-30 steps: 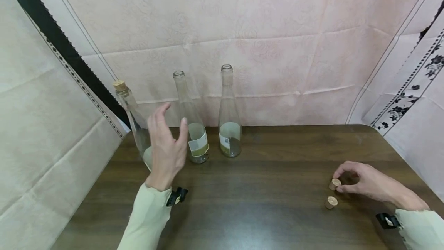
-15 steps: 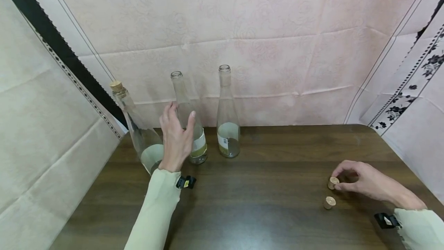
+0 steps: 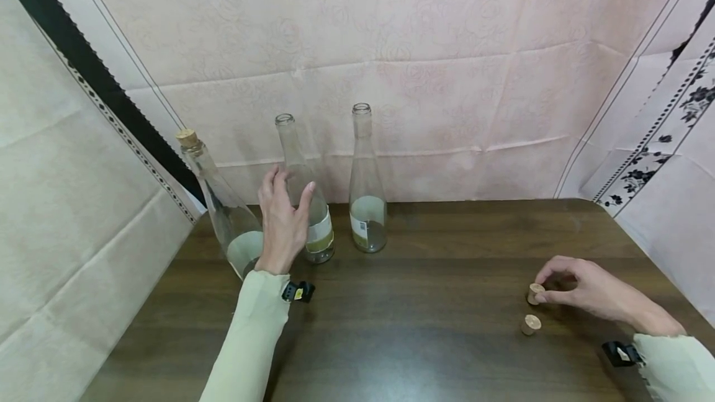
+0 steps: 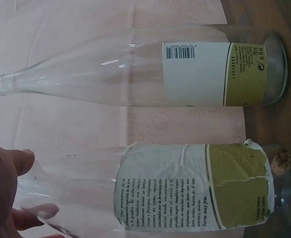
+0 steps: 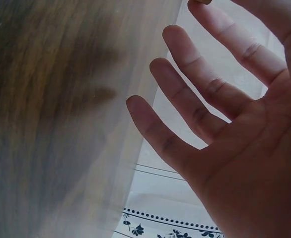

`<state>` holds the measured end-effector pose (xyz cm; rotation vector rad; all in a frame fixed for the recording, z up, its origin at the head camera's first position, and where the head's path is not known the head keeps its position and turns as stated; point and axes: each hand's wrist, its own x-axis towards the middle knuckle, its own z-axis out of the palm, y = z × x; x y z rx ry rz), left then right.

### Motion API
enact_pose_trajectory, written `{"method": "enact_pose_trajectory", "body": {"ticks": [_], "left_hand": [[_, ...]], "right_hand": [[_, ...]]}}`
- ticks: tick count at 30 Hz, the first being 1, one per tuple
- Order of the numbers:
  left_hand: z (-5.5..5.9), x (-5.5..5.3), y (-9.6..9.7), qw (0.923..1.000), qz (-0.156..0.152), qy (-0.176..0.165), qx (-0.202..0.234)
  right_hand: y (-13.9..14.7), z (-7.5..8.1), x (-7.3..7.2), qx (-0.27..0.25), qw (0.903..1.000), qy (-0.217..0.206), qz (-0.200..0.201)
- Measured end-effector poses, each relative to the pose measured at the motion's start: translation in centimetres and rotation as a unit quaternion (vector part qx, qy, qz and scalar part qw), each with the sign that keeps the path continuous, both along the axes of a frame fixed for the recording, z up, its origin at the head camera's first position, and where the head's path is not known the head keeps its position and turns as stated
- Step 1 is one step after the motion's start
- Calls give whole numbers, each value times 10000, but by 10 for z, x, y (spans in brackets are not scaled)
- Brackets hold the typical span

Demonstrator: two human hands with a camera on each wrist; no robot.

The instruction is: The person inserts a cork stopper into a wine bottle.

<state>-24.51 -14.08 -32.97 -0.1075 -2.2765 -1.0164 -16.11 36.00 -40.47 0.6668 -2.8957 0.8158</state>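
In the head view my left hand [image 3: 282, 225] holds the upper body of the middle clear glass bottle [image 3: 319, 231], thumb on one side and fingers on the other. The left wrist view shows this bottle's wrinkled white-and-olive label [image 4: 165, 188], with its mouth uncorked. My right hand [image 3: 594, 293] pinches a small cork [image 3: 534, 294] between thumb and index finger, low over the table. Its other fingers [image 5: 178, 94] are spread in the right wrist view, with only a sliver of cork at the top edge. A second cork [image 3: 530, 325] stands just nearer to me.
Left of my left hand stands a corked bottle [image 3: 226, 216], its base partly hidden by the hand. An uncorked bottle [image 3: 368, 209] stands right of the middle one. The brown wooden table [image 3: 413, 315] ends at pale cloth hangings [image 3: 447, 79] behind and at both sides.
My left hand has moved right from beside the corked bottle to the middle bottle, its fingers curling slightly more. The right hand has shifted very slightly left, with the cork between its fingertips throughout.
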Motion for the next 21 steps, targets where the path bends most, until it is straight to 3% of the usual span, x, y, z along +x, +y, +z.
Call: {"method": "enact_pose_trajectory", "body": {"ticks": [13,21], "left_hand": [[1,9,0,9998,-116,-102,-113],[3,17,2,9993,-208,-232,-189]], "right_hand": [[1,5,1,319,9987,35,-406],[-4,13,4,271,9983,367,-351]]}}
